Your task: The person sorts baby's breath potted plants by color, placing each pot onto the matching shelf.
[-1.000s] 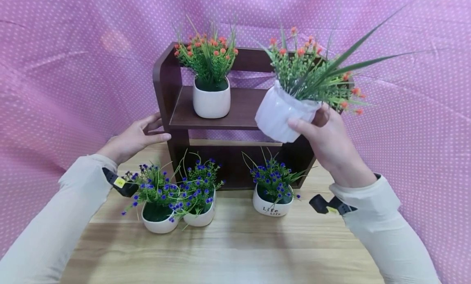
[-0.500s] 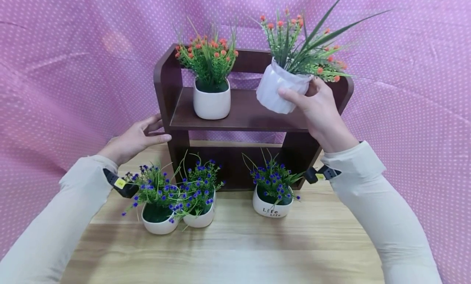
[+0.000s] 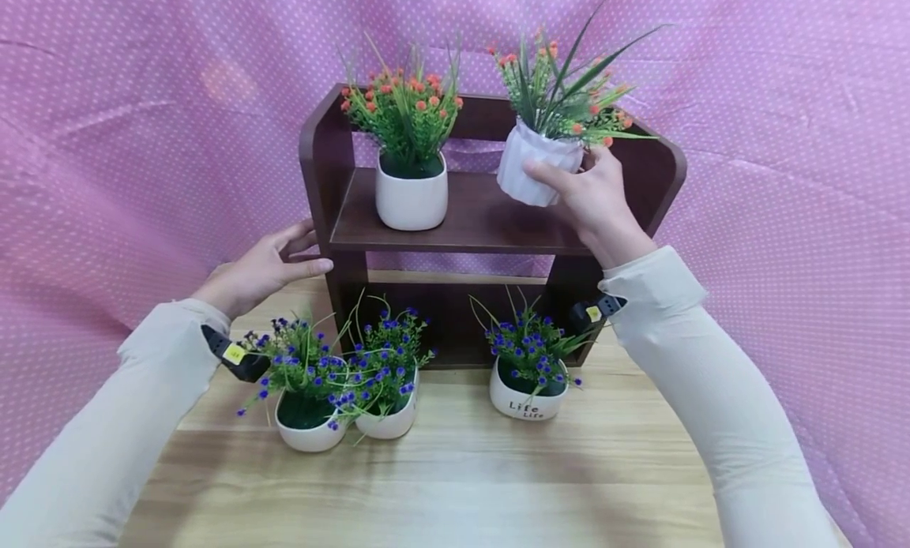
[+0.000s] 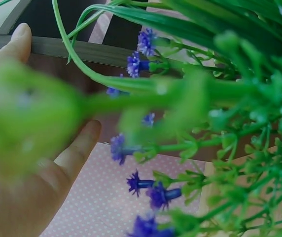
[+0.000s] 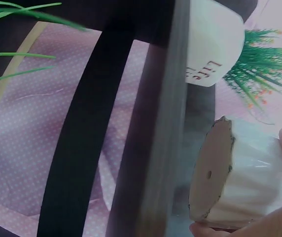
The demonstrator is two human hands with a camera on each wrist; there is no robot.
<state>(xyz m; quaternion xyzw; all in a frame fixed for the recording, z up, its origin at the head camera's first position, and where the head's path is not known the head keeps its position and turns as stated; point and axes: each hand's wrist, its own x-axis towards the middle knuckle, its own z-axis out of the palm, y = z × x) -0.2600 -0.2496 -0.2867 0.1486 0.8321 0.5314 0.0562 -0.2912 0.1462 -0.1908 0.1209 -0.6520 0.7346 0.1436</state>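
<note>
My right hand [image 3: 597, 197] grips a white fluted pot [image 3: 533, 165] of orange flowers and long green leaves, slightly tilted above the right part of the upper shelf. In the right wrist view the underside of this fluted pot [image 5: 249, 173] shows, apart from the shelf board [image 5: 163, 128]. At the left side of the dark brown two-tier shelf [image 3: 469, 208], my left hand [image 3: 259, 268] rests against the side panel, fingers fairly straight. A smooth white pot [image 3: 411, 200] with orange flowers stands on the upper shelf's left. Purple flowers partly cover the left hand [image 4: 27, 197] in the left wrist view.
Two white pots of purple flowers, a left one [image 3: 309, 433] and a right one [image 3: 389, 422], stand close together on the wooden table [image 3: 455, 493]. Another purple-flowered pot [image 3: 528, 398] marked "Life" stands before the shelf's right side. Pink dotted cloth [image 3: 782, 177] hangs behind.
My right hand has carried the fluted pot up, left and inward over the upper shelf, turning it more upright. The left hand has stayed at the side panel.
</note>
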